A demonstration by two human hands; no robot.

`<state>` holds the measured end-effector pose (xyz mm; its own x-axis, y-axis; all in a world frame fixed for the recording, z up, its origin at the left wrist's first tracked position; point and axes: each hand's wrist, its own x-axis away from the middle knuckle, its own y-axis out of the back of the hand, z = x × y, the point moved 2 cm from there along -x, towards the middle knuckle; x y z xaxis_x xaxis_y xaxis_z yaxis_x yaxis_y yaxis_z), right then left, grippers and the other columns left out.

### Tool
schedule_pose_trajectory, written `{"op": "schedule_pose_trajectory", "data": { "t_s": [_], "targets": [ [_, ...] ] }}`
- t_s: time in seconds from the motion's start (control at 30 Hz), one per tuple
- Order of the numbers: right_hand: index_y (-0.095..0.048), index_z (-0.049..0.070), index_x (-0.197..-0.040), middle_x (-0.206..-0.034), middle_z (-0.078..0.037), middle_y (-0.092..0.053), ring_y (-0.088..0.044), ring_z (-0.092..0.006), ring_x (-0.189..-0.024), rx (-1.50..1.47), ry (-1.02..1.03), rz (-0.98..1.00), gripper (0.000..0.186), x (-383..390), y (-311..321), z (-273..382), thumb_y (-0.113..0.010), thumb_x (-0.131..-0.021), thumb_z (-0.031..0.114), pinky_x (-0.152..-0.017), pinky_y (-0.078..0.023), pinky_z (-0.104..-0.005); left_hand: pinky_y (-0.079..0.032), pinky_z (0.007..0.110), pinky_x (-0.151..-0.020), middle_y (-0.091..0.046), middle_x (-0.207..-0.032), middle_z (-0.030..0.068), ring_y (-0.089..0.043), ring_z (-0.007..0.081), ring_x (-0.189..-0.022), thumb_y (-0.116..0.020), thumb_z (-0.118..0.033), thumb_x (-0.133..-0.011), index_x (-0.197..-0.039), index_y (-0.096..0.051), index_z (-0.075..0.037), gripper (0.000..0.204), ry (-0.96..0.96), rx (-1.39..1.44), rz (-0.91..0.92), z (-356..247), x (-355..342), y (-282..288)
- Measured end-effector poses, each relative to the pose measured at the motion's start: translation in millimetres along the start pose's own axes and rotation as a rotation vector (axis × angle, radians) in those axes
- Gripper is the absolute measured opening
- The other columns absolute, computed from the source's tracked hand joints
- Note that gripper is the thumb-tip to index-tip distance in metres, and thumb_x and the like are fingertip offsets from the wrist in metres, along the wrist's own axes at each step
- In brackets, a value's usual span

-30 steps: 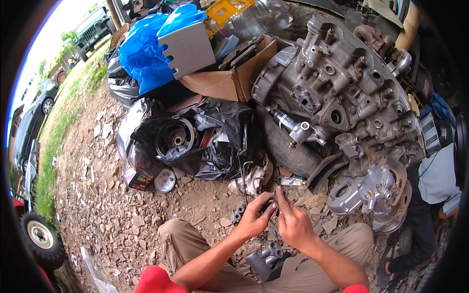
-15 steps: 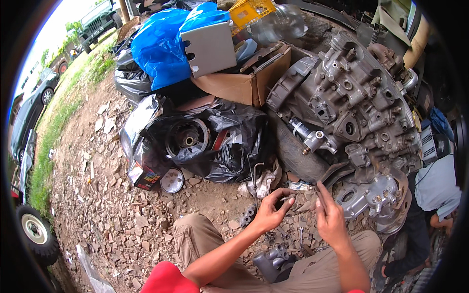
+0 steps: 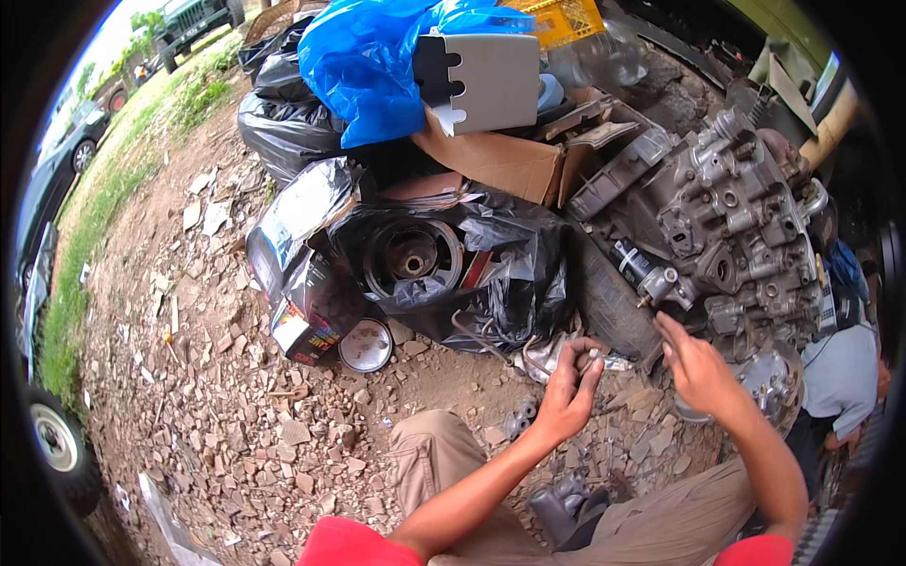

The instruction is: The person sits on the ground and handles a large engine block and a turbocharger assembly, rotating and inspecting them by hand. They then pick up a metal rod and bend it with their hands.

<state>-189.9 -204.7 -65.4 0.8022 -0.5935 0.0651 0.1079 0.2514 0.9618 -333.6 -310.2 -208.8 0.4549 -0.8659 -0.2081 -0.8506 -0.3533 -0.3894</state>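
Observation:
My left hand [image 3: 569, 396] is closed on a small metal piece [image 3: 593, 357] at its fingertips, above a crumpled pale plastic bag [image 3: 544, 362]. My right hand [image 3: 703, 377] has its fingers extended and apart, raised near the dark tyre [image 3: 609, 297] and below a cylindrical metal part with a side housing [image 3: 651, 281]. Beside them lies a large grey engine casting [image 3: 727, 217], with a round metal housing [image 3: 760, 382] lower down. Tubular metal parts [image 3: 557, 509] rest between my trousered legs.
Black bags hold a pulley-like part [image 3: 415, 264]. A round metal lid [image 3: 365, 344] lies on stony ground. Behind are a cardboard box [image 3: 486, 165], blue plastic [image 3: 349, 75] and a yellow crate [image 3: 566, 19]. A co-worker [image 3: 840, 377] crouches at right; a wheel [image 3: 57, 439] stands at left.
Both my hands have moved right and upward. They have parted from being together; the right one now reaches higher, fingers more stretched. The view has shifted, so the surroundings sit differently.

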Motion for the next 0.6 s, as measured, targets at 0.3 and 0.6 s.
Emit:
{"op": "schedule_pose_trajectory", "data": {
  "t_s": [0.3, 0.6],
  "targets": [
    [-0.013, -0.009, -0.150, -0.082, -0.032, -0.066, -0.065, -0.0484, -0.078, 0.334, -0.044, 0.208, 0.068, -82, -63, -18, -0.048, -0.098, 0.018, -0.073, -0.052, -0.0541, -0.040, 0.023, -0.067, -0.052, -0.090, 0.0035, -0.047, 0.0071, -0.078, -0.051, -0.013, -0.103, -0.117, -0.039, -0.003, 0.021, 0.103, 0.146, -0.304, 7, -29, 15],
    [-0.045, 0.002, -0.140, -0.098, -0.016, -0.068, -0.066, -0.0269, -0.098, -0.785, 0.175, 0.167, 0.044, -118, -173, 29, -0.041, -0.106, 0.030, -0.088, -0.049, -0.0390, -0.034, 0.022, -0.061, -0.051, -0.079, -0.0021, -0.041, 0.0043, -0.069, -0.059, -0.013, -0.100, -0.118, -0.045, -0.006, 0.024, 0.044, 0.279, -0.508, -35, 3, 65]
  ]
}}
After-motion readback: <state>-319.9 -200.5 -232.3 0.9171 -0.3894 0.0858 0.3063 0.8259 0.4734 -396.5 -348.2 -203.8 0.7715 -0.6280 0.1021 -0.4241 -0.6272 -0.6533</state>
